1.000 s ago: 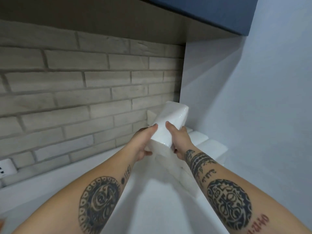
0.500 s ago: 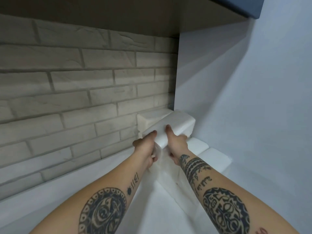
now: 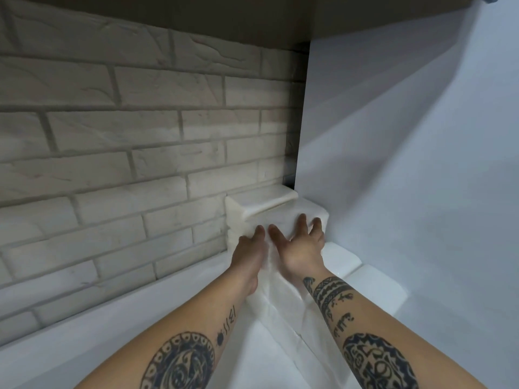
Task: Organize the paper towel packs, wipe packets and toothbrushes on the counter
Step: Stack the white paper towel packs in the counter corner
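Note:
A white paper towel pack (image 3: 283, 220) lies on top of a stack in the counter's back right corner, beside another white pack (image 3: 261, 199) against the brick wall. My right hand (image 3: 302, 248) rests on the top pack's near end with fingers spread. My left hand (image 3: 248, 249) clasps the pack's near-left edge, thumb on top and fingers hidden. More white packs (image 3: 283, 301) run below my hands toward me, and two lower packs (image 3: 341, 259) lie along the right wall. No wipe packets or toothbrushes are in view.
The white counter (image 3: 134, 315) stretches to the left along the grey brick wall (image 3: 140, 136). A plain white side wall (image 3: 407, 164) closes the right. A cabinet underside (image 3: 224, 18) hangs overhead.
The pack I held tilted in the air has come down flat onto the corner stack. My right hand has spread open on it, and my view has moved closer.

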Available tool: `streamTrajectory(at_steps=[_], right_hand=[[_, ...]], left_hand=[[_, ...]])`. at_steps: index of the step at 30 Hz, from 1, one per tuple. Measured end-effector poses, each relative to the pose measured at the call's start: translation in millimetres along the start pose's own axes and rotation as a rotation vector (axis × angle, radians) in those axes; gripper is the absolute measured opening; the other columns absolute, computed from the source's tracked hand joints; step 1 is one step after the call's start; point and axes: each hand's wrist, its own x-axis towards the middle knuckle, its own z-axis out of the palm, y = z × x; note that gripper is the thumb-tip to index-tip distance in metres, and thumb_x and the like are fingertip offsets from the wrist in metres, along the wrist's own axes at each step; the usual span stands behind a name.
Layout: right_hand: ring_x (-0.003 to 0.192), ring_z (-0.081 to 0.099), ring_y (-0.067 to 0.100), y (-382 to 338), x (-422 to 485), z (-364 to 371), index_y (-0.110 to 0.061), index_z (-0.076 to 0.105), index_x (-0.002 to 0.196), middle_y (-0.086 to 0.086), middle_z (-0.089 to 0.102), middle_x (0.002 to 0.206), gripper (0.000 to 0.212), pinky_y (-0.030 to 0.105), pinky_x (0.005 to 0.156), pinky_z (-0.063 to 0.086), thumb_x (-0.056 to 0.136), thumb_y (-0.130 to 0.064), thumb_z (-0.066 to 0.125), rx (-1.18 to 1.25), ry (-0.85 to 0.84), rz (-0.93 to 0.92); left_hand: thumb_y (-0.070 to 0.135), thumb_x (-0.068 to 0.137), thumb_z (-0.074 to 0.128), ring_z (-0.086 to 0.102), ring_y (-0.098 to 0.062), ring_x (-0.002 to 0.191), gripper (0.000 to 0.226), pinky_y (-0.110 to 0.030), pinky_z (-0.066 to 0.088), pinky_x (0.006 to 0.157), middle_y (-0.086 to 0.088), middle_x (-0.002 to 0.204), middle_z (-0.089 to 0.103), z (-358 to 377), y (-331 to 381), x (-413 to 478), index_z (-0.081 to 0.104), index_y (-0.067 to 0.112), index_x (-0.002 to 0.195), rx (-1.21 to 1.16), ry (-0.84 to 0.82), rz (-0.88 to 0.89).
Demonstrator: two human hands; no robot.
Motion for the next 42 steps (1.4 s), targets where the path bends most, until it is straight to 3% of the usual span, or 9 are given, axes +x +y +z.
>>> streamTrajectory(at_steps=[8,17,22,24,27,31,35,39,42], right_hand=[[0.158,-0.006,0.027,3,25,-4,-0.020,0.002,0.164,0.000,-0.022,0.169,0.109,0.049,0.125,0.018,0.086,-0.083,0.046,-0.127,-0.080,0.009],[0.156,0.006,0.041,-4,30,-17,-0.026,-0.004,0.164,0.004,-0.022,0.169,0.102,0.049,0.125,0.015,0.089,-0.083,0.037,-0.161,-0.169,0.044],[0.157,-0.009,0.035,-8,17,-23,-0.031,-0.004,0.163,0.003,-0.017,0.171,0.108,0.057,0.126,0.011,0.077,-0.095,0.008,-0.316,-0.098,-0.072],[0.157,-0.006,0.034,-21,0,-20,-0.025,0.003,0.164,0.003,-0.012,0.171,0.089,0.056,0.125,0.015,0.096,-0.076,0.025,-0.312,-0.055,-0.135],[0.156,0.005,0.032,-49,-35,-6,-0.022,0.027,0.160,0.003,0.000,0.171,0.072,0.055,0.119,0.027,0.101,-0.058,0.045,-0.322,-0.043,-0.248],[0.147,0.027,0.027,-79,-81,30,-0.021,0.057,0.139,0.005,0.036,0.156,0.046,0.044,0.113,0.037,0.097,-0.040,0.060,-0.245,-0.078,-0.372],[0.115,0.061,0.023,-113,-143,71,-0.026,0.073,0.109,-0.002,0.068,0.116,0.019,0.035,0.099,0.050,0.092,-0.025,0.063,-0.043,-0.105,-0.430],[0.095,0.066,0.019,-142,-211,115,-0.024,0.075,0.094,-0.008,0.070,0.092,0.016,0.027,0.080,0.046,0.093,-0.014,0.063,0.044,-0.186,-0.480],[0.092,0.064,0.016,-156,-264,158,-0.025,0.076,0.098,-0.013,0.067,0.089,0.016,0.022,0.080,0.041,0.093,-0.016,0.065,0.068,-0.287,-0.487]], left_hand=[[0.065,0.102,0.028,0.040,-0.025,0.144,0.080,-0.031,0.036,0.106,-0.006,0.161,0.037,10,1,12,0.018,0.012,0.161,0.088,-0.042,0.022],[0.075,0.097,0.018,0.014,-0.021,0.157,0.086,-0.044,0.014,0.126,0.005,0.171,0.007,-4,7,4,-0.003,0.023,0.164,0.107,-0.086,-0.059],[0.068,0.101,0.026,0.040,-0.029,0.143,0.075,-0.049,0.035,0.117,-0.003,0.160,0.038,-47,7,-18,0.032,0.019,0.158,0.031,0.004,-0.127],[0.058,0.106,0.031,0.056,-0.027,0.116,0.055,-0.042,0.045,0.102,-0.001,0.132,0.059,-65,9,-36,0.049,0.019,0.140,-0.005,0.019,-0.113],[0.040,0.108,0.041,0.049,-0.014,0.077,0.031,-0.040,0.044,0.097,0.008,0.085,0.049,-92,11,-63,0.050,0.018,0.088,0.012,0.052,-0.054],[0.030,0.100,0.051,0.059,-0.022,0.100,0.018,-0.039,0.050,0.088,-0.002,0.109,0.063,-135,11,-95,0.061,0.017,0.109,0.054,0.118,0.031],[0.025,0.096,0.054,0.068,-0.021,0.089,0.018,-0.034,0.048,0.075,-0.007,0.110,0.074,-202,-2,-134,0.068,0.014,0.101,0.108,0.151,0.132],[0.028,0.097,0.054,0.072,-0.016,0.085,0.016,-0.030,0.054,0.077,0.005,0.098,0.077,-283,-24,-179,0.070,0.025,0.093,0.218,0.226,0.207],[0.028,0.098,0.053,0.071,-0.014,0.087,0.019,-0.027,0.053,0.075,0.006,0.097,0.077,-355,-50,-213,0.071,0.025,0.094,0.290,0.314,0.195]])
